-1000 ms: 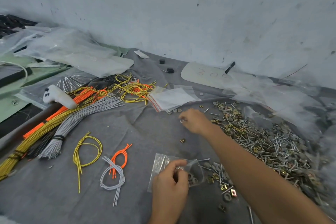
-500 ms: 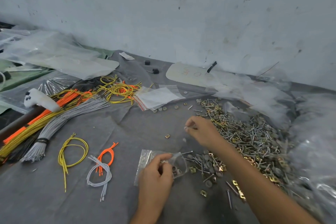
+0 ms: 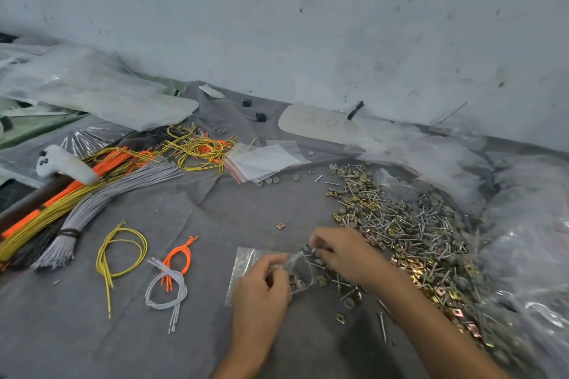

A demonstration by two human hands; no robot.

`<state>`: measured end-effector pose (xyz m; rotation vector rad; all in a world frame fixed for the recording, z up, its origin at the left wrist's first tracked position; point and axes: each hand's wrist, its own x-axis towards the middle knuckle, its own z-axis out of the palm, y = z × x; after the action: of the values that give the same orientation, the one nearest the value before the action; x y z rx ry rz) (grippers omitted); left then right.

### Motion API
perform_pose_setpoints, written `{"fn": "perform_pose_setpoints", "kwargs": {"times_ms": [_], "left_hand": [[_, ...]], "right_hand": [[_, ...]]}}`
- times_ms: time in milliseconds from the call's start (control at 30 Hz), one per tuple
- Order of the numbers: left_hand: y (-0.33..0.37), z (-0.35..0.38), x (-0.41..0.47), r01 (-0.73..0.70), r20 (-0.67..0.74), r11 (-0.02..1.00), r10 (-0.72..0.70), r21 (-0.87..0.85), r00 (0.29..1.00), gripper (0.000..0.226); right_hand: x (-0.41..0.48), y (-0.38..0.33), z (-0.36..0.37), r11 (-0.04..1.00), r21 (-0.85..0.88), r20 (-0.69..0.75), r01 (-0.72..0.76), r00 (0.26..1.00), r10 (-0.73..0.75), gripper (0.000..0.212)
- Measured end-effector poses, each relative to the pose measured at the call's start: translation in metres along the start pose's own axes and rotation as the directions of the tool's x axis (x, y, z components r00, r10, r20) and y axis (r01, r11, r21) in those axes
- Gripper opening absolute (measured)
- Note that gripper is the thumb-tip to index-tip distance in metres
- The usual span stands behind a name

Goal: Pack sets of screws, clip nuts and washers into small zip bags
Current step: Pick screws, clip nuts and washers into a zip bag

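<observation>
My left hand (image 3: 261, 283) pinches the mouth of a small clear zip bag (image 3: 246, 261) lying on the grey cloth; a few washers show inside it near the opening. My right hand (image 3: 341, 252) is at the bag's mouth, fingertips pinched on a small grey piece that looks like a washer. A big heap of screws, brass clip nuts and washers (image 3: 409, 231) spreads to the right. One loose clip nut (image 3: 280, 225) lies apart, above the hands. A stack of empty zip bags (image 3: 264, 161) lies further back.
Bundles of orange, yellow and grey wires (image 3: 92, 191) fill the left side, with small wire loops (image 3: 167, 280) near my left hand. A white controller (image 3: 61, 163) lies on the wires. Crumpled clear plastic sheets (image 3: 523, 224) border the right; the wall is close behind.
My right hand has come back from the far loose washers toward me, down to the bag's mouth. My left hand kept hold of the bag. The camera has swung slightly left.
</observation>
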<state>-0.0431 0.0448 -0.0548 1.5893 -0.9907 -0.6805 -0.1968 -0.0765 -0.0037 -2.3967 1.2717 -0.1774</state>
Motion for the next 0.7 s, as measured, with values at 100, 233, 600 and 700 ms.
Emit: {"fn": "perform_pose_setpoints", "kwargs": {"times_ms": [100,233,600,700], "left_hand": [[0.002,0.000,-0.001,-0.003,-0.004,1.000,0.003,0.003,1.000,0.028],[0.003,0.001,0.000,-0.002,-0.011,1.000,0.003,0.018,1.000,0.032],[0.007,0.000,-0.003,-0.023,-0.033,1.000,0.023,0.015,0.999,0.035],[0.007,0.000,-0.003,-0.020,-0.031,0.999,0.021,0.026,0.999,0.033]], "right_hand": [[-0.003,-0.001,-0.002,1.000,0.023,-0.011,0.001,1.000,-0.001,0.010],[0.002,-0.001,-0.003,1.000,0.004,-0.001,-0.004,1.000,0.004,0.013],[0.003,-0.006,0.003,0.992,0.123,0.016,0.031,0.999,-0.033,0.017],[0.004,-0.010,0.009,0.993,0.008,-0.031,0.116,0.993,-0.116,0.022]]}}
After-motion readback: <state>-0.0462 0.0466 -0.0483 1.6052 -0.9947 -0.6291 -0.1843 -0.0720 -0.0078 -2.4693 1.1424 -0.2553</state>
